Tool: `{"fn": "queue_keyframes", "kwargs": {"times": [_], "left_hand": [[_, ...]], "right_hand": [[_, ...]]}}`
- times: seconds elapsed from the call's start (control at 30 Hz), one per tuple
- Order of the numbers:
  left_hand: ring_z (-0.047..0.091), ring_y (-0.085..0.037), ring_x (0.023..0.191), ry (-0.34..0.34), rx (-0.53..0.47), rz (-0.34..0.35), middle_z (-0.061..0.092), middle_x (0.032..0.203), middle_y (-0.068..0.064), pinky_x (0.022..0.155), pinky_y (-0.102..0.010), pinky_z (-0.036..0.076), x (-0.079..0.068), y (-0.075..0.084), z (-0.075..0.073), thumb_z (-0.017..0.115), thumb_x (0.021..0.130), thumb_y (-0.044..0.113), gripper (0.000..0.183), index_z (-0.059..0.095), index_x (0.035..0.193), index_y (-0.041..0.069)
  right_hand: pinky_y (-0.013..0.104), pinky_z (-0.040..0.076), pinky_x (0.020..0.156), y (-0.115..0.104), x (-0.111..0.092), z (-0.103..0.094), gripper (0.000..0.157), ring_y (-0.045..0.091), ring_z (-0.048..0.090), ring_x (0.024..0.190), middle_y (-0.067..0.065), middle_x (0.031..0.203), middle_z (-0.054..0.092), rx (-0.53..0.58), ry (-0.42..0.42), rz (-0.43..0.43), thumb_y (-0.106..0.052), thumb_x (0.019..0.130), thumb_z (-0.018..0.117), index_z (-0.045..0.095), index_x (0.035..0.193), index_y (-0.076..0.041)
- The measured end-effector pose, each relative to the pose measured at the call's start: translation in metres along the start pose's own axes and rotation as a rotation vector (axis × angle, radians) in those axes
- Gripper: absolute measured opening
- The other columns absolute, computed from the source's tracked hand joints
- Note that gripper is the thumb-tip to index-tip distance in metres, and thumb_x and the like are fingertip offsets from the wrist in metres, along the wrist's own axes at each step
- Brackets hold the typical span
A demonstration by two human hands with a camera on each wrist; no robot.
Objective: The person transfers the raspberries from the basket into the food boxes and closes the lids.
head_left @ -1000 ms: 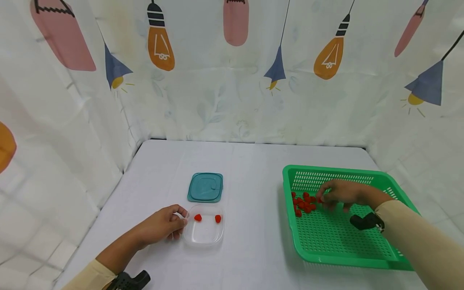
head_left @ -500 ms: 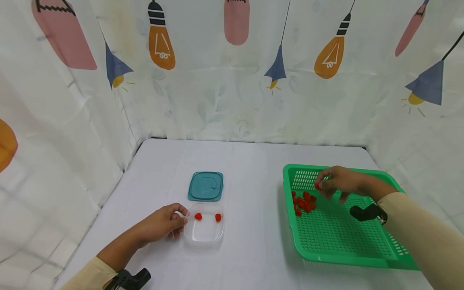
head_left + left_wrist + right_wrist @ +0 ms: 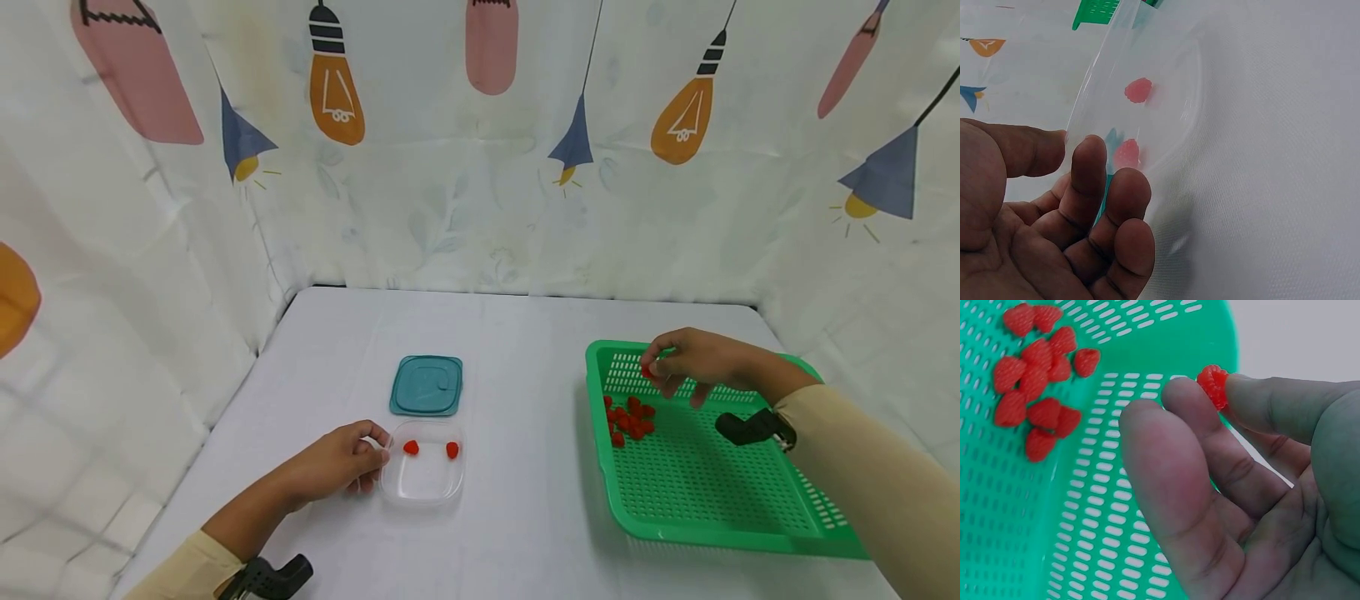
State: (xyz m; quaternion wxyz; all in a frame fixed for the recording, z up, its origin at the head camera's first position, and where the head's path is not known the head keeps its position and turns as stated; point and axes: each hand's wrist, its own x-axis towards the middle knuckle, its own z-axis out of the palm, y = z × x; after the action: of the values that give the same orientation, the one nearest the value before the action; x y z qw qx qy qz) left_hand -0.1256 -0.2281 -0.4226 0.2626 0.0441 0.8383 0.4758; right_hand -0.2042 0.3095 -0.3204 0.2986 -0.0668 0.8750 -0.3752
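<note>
pinches a single red raspberry [image 3: 1213, 385] between thumb and fingertips of the right hand [image 3: 703, 360], above the far left part of the green plastic basket [image 3: 720, 542] and apart from the raspberry pile [image 3: 1036, 355] lying in it. bends the other fingers loosely, off the fruit. probably weighs next to nothing. cannot tell whether fresh or moulded, so best treated as soft and easily crushed. shows a bumpy skin, likely to grip well rather than slip, but perhaps to bruise or split under a hard squeeze. best taken across the widest part, with the pads and never the nails. in the pile, better picked from the outer edge than from the middle.

with the left hand [image 3: 341, 458], pinches the left rim of the clear plastic container [image 3: 422, 483], thumb and index finger together on the edge, on the white bench [image 3: 525, 517]. contains two raspberries [image 3: 452, 450], apart from each other. looks thin-walled and light, so likely to skid if nudged; best steadied by the rim, without bowing the side. just beyond, note the teal lid [image 3: 426, 386], flat and probably flexible, best lifted by a corner.
</note>
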Motion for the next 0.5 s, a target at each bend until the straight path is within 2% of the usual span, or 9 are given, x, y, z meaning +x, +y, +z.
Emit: {"fn": "queue_keyframes", "kwargs": {"times": [0.5], "left_hand": [[0.062,-0.025,0.073,0.003,0.008,0.015,0.065,0.081,-0.009,0.066,-0.038,0.051,-0.001,0.000,0.000,0.065,0.100,0.019,0.028,0.055,0.122,0.004]], "right_hand": [[0.047,0.057,0.066,-0.036,0.007,0.005,0.031,0.031,0.066,0.101,0.012,0.108,0.071,0.007,-0.046,-0.057,-0.021,0.104,0.062,0.060,0.129,-0.003]]}}
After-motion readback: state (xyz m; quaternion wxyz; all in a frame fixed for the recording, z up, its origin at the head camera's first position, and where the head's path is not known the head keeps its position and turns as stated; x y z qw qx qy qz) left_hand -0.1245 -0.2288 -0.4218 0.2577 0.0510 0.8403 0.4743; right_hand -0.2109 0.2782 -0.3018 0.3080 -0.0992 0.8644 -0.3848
